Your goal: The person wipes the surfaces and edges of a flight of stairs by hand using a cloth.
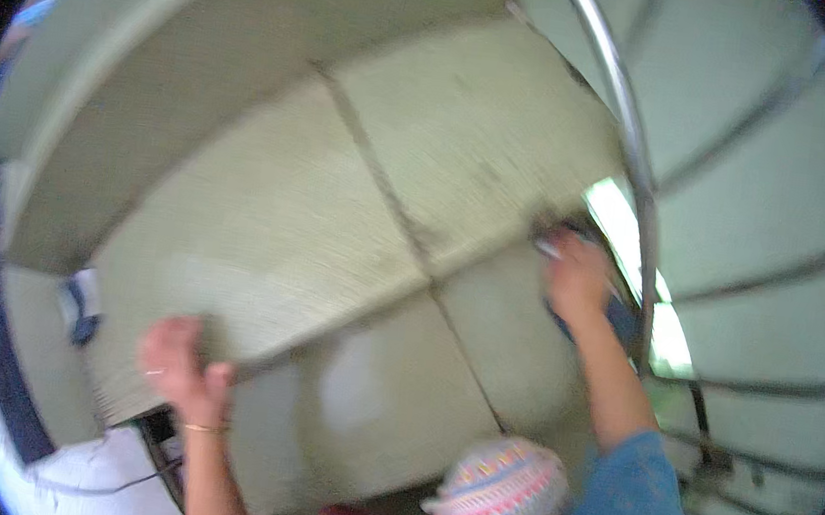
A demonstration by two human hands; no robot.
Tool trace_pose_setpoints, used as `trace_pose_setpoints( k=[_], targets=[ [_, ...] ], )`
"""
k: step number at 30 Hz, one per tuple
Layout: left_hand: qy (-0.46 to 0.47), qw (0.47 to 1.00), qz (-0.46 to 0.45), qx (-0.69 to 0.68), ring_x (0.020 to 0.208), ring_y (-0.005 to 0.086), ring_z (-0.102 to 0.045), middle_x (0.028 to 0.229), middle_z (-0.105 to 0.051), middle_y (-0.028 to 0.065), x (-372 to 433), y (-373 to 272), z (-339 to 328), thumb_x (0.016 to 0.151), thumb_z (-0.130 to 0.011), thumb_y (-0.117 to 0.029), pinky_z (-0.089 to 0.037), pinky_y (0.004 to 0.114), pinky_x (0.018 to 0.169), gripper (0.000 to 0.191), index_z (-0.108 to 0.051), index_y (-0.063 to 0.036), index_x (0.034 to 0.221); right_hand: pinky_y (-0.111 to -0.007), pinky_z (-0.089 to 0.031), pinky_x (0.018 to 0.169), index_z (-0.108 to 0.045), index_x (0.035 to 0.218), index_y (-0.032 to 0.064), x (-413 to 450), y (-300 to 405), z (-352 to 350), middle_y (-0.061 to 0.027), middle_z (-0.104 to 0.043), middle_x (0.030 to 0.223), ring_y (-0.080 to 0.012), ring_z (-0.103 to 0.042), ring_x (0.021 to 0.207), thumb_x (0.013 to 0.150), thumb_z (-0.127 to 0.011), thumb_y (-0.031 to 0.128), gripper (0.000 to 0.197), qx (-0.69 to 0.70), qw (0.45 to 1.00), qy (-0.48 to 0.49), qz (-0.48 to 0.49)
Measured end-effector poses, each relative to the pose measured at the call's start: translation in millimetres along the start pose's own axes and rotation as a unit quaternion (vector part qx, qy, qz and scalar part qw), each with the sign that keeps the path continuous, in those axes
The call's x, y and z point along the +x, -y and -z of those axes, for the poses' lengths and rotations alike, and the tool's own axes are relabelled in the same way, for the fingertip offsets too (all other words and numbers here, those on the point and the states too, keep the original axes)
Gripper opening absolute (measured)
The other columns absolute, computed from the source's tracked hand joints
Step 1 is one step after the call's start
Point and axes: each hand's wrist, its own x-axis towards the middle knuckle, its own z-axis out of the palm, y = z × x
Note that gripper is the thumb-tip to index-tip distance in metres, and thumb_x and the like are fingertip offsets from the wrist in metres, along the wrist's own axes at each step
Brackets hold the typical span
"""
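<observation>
My left hand (178, 369) is at the lower left, over the front edge of a pale, panelled surface (273, 220). Its thumb stands apart from the fingers, and nothing shows in it. A thin bracelet circles the wrist. On the right, my right hand (578, 275) reaches to the same front edge, with fingers bent. A small whitish spot and a dark patch show at its fingertips, too blurred to tell whether it grips anything. Beneath the right wrist lies a dark blue item (621, 321), partly hidden.
A curved metal rail (633, 130) runs along the right, before pale panels with dark seams. A dark-and-white item (81, 306) lies at the far left. Near my body is a rounded form in patterned fabric (501, 485). A thin cable (124, 487) crosses a white surface, lower left.
</observation>
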Motion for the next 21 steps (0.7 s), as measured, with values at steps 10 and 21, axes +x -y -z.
trace_pose_setpoints(
  k=[10,21],
  targets=[
    [0.003,0.999,0.007,-0.034,0.11,0.0309,-0.049,0.11,-0.057,0.01,-14.8,-26.9,5.0,0.081,-0.053,-0.064,-0.034,0.045,0.094,0.059,-0.064,-0.011,0.104,-0.049,-0.036,0.102,-0.054,0.128,0.0069,-34.4,-33.1,1.3,-0.0111,-0.045,0.14,-0.035,-0.039,0.128,0.091,-0.054,0.02,0.04,-0.034,0.985,0.098,-0.138],
    [0.039,0.996,0.002,-0.081,0.111,0.0303,-0.048,0.111,-0.056,0.0079,-3.7,-40.2,-3.9,0.078,-0.06,-0.058,-0.035,0.044,0.092,0.054,-0.063,-0.0121,0.106,-0.042,-0.022,0.115,-0.037,0.141,0.001,-95.3,-102.5,-22.6,-0.0177,-0.034,0.148,-0.0345,-0.03,0.137,0.098,-0.04,0.018,0.046,-0.028,0.968,0.086,-0.233]
  ],
)
